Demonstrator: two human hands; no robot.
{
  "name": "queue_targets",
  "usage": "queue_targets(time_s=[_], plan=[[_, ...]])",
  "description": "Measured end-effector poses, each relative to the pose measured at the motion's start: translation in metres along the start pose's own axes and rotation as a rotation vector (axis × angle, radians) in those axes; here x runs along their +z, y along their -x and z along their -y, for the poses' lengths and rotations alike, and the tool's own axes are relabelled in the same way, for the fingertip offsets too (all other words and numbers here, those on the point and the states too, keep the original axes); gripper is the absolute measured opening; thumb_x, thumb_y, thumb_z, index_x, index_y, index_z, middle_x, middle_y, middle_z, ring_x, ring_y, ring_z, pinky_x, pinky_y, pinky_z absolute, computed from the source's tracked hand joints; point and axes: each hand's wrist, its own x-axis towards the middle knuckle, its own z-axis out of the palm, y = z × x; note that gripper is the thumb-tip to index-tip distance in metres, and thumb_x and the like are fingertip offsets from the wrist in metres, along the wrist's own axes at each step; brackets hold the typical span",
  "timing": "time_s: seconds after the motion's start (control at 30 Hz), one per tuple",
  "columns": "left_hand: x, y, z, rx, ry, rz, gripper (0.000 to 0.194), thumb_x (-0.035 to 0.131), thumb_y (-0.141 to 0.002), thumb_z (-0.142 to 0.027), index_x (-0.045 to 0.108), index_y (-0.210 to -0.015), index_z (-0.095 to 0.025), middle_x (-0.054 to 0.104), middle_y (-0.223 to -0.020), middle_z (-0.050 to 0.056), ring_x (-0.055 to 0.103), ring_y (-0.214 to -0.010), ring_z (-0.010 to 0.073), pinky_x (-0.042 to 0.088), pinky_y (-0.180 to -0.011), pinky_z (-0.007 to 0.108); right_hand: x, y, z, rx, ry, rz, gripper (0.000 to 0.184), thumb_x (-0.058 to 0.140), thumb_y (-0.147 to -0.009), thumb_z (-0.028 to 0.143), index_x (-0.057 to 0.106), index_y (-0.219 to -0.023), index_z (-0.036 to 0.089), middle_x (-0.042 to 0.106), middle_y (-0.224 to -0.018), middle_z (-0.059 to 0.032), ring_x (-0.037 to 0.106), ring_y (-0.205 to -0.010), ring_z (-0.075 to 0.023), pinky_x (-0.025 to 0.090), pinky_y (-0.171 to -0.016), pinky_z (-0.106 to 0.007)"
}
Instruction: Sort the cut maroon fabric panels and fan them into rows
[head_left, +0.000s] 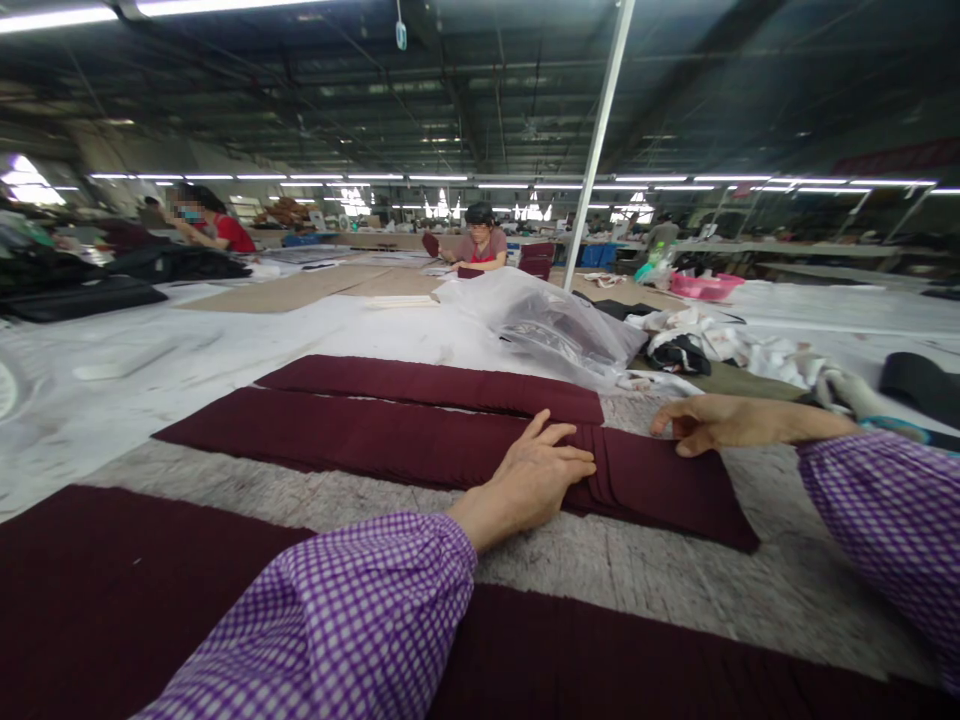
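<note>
A long stack of maroon fabric pieces [360,432] lies across the table before me. My left hand [529,475] rests on it with fingers spread, beside fanned fabric edges. Those edges belong to a shorter maroon fabric stack [675,490] at the right end. Above the far edge of this shorter stack is my right hand [709,422], thumb and fingers apart; whether it touches the cloth I cannot tell. Just behind runs a narrower maroon strip stack [435,385]. Nearest me, a large maroon fabric stack [112,590] is partly covered by my left sleeve.
Clear plastic sheeting [555,320] lies behind the strips, near a white pole [596,150]. To the right are crumpled white cloths [720,340], a black roll [919,385] and a pink basin [705,287]. Co-workers [484,245] are at the far tables.
</note>
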Motion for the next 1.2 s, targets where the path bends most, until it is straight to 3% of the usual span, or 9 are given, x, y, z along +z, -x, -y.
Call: queue_targets(time_s=[0.1,0.33,0.6,0.77,0.87,1.03,1.2], plan=[[0.001,0.000,-0.001,-0.015,0.019,0.025,0.033,0.049,-0.096,-0.015,0.069,-0.123,-0.018,0.070,-0.133,0.004,0.059,-0.126,0.0197,0.029,-0.121,0.043,0.000,-0.001,-0.003,-0.006,0.007,-0.013,0.040,0.068,-0.077,0.041,0.070,-0.111,0.020,0.066,-0.094,-0.0066,0.063,-0.083,-0.0228,0.051,-0.070,-0.031],[-0.004,0.000,-0.008,-0.055,0.040,0.053,0.033,0.049,-0.097,-0.014,0.067,-0.124,-0.018,0.069,-0.134,0.006,0.059,-0.127,0.0199,0.028,-0.121,0.046,0.000,-0.003,-0.003,-0.033,0.015,-0.021,0.035,0.068,-0.076,0.039,0.071,-0.106,0.021,0.068,-0.096,-0.0071,0.063,-0.085,-0.0233,0.050,-0.073,-0.032],[-0.008,0.001,-0.011,-0.069,0.070,0.066,0.031,0.045,-0.099,-0.014,0.064,-0.122,-0.023,0.068,-0.135,0.003,0.057,-0.131,0.0207,0.027,-0.120,0.053,0.001,-0.001,0.002,-0.035,0.024,-0.020,0.031,0.067,-0.078,0.032,0.067,-0.106,0.017,0.066,-0.094,-0.0056,0.061,-0.084,-0.0204,0.049,-0.074,-0.033],[-0.013,-0.002,-0.022,-0.155,0.086,0.040,0.025,0.046,-0.102,-0.036,0.066,-0.108,-0.022,0.073,-0.126,0.006,0.061,-0.125,0.0257,0.028,-0.115,0.066,0.004,-0.001,0.005,-0.024,0.042,-0.024,0.031,0.065,-0.080,0.029,0.065,-0.108,0.016,0.062,-0.088,-0.0038,0.059,-0.078,-0.0187,0.047,-0.067,-0.030],[-0.014,-0.003,-0.029,-0.180,0.086,0.025,0.021,0.052,-0.100,-0.037,0.065,-0.104,-0.020,0.074,-0.120,0.006,0.064,-0.118,0.0243,0.027,-0.116,0.066,0.004,-0.001,0.007,-0.022,0.059,-0.018,0.033,0.066,-0.080,0.031,0.064,-0.108,0.015,0.062,-0.087,-0.0032,0.059,-0.079,-0.0195,0.047,-0.068,-0.031],[-0.012,0.000,-0.030,-0.161,0.078,0.023,0.033,0.054,-0.099,-0.032,0.058,-0.131,-0.024,0.069,-0.128,0.008,0.059,-0.122,0.0254,0.026,-0.115,0.068,0.004,0.000,0.008,-0.025,0.119,-0.023,0.032,0.064,-0.080,0.030,0.064,-0.109,0.016,0.063,-0.089,-0.0041,0.061,-0.082,-0.0200,0.050,-0.070,-0.031],[-0.005,0.001,-0.028,-0.113,0.090,0.039,0.029,0.051,-0.100,-0.029,0.068,-0.123,-0.025,0.068,-0.127,0.008,0.056,-0.123,0.0288,0.022,-0.112,0.074,0.005,-0.003,0.004,-0.028,0.262,-0.112,0.033,0.070,-0.079,0.033,0.066,-0.106,0.016,0.067,-0.092,-0.0067,0.063,-0.079,-0.0205,0.052,-0.073,-0.036]])
